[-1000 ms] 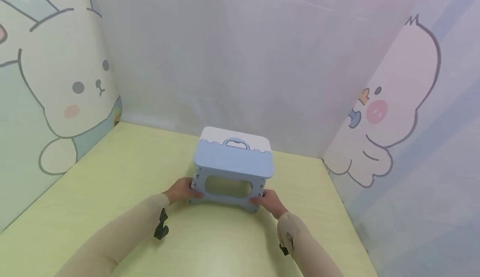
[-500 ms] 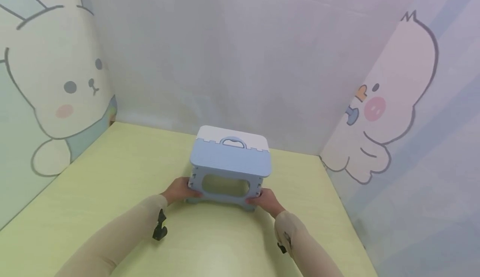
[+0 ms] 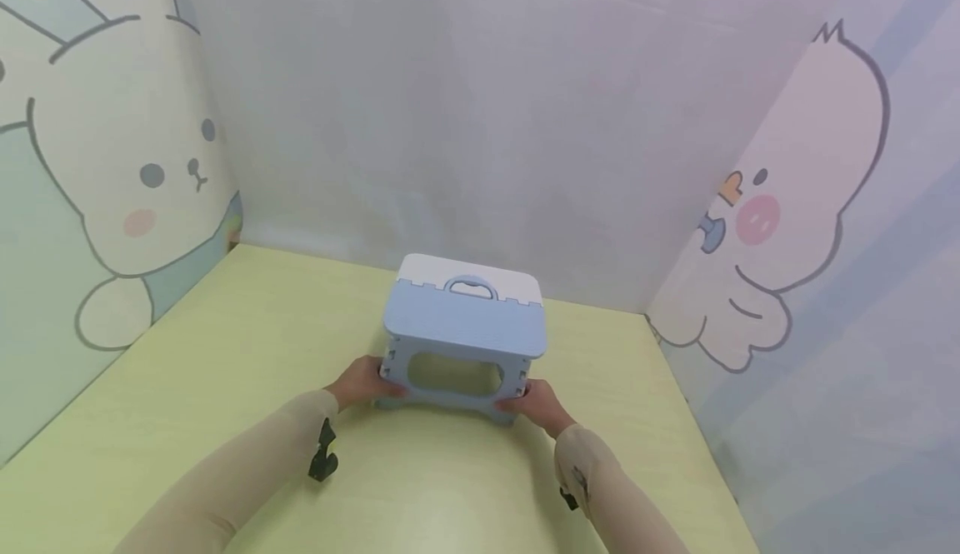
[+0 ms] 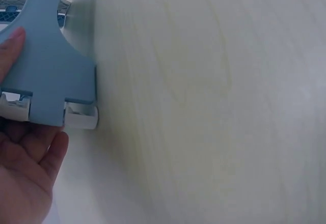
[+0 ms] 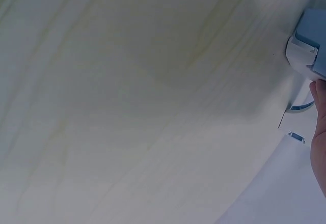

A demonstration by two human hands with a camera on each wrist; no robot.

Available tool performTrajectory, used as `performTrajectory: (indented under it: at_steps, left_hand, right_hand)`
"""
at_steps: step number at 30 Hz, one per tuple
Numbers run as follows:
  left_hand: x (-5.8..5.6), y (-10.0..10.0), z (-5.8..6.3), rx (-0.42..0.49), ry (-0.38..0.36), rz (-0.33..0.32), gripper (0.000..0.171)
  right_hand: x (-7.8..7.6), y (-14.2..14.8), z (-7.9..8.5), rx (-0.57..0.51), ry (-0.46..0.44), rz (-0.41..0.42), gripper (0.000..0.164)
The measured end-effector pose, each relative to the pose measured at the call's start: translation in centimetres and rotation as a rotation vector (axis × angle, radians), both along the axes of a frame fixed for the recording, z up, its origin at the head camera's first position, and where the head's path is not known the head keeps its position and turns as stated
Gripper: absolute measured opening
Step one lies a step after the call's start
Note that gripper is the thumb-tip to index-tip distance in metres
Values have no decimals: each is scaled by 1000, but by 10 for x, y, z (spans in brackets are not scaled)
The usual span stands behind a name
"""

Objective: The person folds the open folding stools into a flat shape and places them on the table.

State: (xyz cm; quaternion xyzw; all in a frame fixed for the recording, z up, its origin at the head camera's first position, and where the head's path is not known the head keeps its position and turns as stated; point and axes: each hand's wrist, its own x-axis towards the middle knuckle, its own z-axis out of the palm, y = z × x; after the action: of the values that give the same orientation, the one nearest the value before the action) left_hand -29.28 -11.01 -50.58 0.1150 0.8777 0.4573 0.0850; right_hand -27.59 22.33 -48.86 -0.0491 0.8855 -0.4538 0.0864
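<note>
Left hand (image 3: 363,381) is gripping the lower left side of a blue-and-white folding step stool (image 3: 465,321), thumb (image 4: 12,47) lying over the front leg panel (image 3: 453,401). So the stool's sitting right between the hands, standing upright on the pale yellow tabletop (image 3: 420,487), carry handle (image 3: 471,279) showing on top. Right hand (image 3: 542,406) is gripping the lower right side, thumb-in-front too.

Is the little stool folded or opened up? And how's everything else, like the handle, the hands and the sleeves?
Stool: unfolded, upright on the table.
Carry handle: no hand on it.
Left hand: gripping the stool's left side, thumb in front.
Right hand: gripping the right side, thumb in front.
Sleeves: down to the wrists.
</note>
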Motion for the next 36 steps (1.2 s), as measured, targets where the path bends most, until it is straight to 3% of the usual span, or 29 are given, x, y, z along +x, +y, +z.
performTrajectory:
  at_steps: [24,29,36]
  left_hand:
    - [3,4,7,-36,-45,-10,66]
    - [7,4,8,-16,-76,8,67]
    - [8,4,7,12,-65,1,65]
  right_hand:
    - [0,7,4,-32,-29,42,36]
    - [1,9,1,-14,-26,51,39]
    - [2,10,2,-10,-21,52,38]
